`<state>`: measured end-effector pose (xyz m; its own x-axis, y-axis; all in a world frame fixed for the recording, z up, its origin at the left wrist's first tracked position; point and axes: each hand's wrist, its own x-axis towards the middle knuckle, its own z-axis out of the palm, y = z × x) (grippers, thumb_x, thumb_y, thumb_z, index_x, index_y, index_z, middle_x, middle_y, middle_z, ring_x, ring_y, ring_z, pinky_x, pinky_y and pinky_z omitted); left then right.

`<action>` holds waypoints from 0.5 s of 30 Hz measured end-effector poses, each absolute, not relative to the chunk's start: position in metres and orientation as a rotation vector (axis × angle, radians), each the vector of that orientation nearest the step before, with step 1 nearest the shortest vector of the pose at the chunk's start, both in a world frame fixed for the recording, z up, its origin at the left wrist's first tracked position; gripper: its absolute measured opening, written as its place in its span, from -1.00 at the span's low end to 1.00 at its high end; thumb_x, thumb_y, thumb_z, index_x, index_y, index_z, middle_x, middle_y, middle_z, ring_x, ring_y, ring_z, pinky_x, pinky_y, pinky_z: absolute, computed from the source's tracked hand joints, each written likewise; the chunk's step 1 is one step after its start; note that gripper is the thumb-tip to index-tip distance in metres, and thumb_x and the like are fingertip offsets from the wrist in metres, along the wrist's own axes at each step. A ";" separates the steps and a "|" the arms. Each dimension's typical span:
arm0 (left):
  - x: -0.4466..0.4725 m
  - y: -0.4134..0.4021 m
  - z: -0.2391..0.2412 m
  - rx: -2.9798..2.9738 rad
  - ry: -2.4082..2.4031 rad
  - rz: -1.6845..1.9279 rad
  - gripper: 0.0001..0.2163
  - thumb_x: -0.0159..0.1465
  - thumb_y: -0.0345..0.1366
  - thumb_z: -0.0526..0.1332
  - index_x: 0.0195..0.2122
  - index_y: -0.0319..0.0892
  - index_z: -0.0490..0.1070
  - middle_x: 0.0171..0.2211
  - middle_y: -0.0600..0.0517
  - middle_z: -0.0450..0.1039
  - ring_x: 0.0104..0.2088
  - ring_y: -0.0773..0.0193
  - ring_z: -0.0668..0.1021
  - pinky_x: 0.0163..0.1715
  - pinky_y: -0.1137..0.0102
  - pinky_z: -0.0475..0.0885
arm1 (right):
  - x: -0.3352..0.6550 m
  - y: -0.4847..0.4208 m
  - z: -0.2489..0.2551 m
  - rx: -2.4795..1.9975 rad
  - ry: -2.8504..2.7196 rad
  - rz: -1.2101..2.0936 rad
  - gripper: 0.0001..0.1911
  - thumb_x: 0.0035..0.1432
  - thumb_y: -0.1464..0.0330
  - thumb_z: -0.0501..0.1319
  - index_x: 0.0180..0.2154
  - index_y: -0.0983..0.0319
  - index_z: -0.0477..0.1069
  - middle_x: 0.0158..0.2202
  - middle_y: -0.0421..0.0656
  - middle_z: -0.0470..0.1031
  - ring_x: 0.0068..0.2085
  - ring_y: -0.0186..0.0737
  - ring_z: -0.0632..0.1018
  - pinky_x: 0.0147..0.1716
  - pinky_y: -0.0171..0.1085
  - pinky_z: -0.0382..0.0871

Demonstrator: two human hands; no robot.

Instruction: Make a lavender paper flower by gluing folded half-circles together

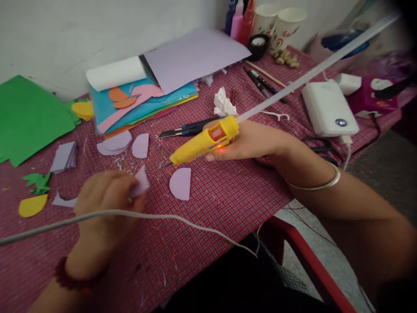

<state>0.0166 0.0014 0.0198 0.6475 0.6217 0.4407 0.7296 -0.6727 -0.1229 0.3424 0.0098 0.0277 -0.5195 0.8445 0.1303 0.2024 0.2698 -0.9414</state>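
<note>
Gripping yellow glue gun (203,144), lilac paper (142,184)

Glue gun (203,143) is sitting in right grip (254,141) above tabletop (228,204) centre, nozzle pointing left, glue stick (312,71) sticking out behind it toward back right. Half-disc cutout (180,183) is lying just before the nozzle, right of left grip (107,204), which is pinching a paper piece (140,184). Cord (182,221) is crossing in front of left grip. Cutter knife (189,129) is lying just behind the gun, paper stack (146,100) sitting further back left. Power bank (329,108) is lying at right, scissors (317,141) before it. Cups (280,21), tape roll (258,43) and bottles (239,17) are standing along the back edge.
</note>
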 end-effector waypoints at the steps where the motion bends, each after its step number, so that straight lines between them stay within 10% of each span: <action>1: 0.019 -0.006 0.018 -2.608 -0.966 -0.524 -0.97 0.29 -0.34 0.18 -0.26 -0.10 0.38 -0.31 -0.01 0.51 -0.23 0.12 0.57 -0.26 0.15 0.51 | 0.345 0.006 0.028 -0.956 -1.904 1.247 -0.81 0.06 0.38 0.35 -0.28 0.24 0.39 -0.29 -0.25 0.53 -0.23 -0.34 0.54 -0.28 -0.37 0.44; 15: 0.029 -0.011 -0.024 -2.951 -0.548 -0.471 -0.77 0.31 -0.50 0.08 -0.05 -0.28 0.41 -0.11 -0.17 0.55 -0.15 0.01 0.56 -0.16 0.10 0.51 | 0.340 -0.052 0.009 -1.345 -2.026 0.937 -0.82 0.16 0.31 0.31 -0.33 0.27 0.38 -0.42 -0.23 0.43 -0.42 -0.39 0.42 -0.43 -0.37 0.24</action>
<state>0.0293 -0.0109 -0.0238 0.8873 0.3333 0.3187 0.3651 -0.9299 -0.0442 0.3404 -0.0523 0.0087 -0.3644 0.9298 0.0516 0.5628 0.2640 -0.7833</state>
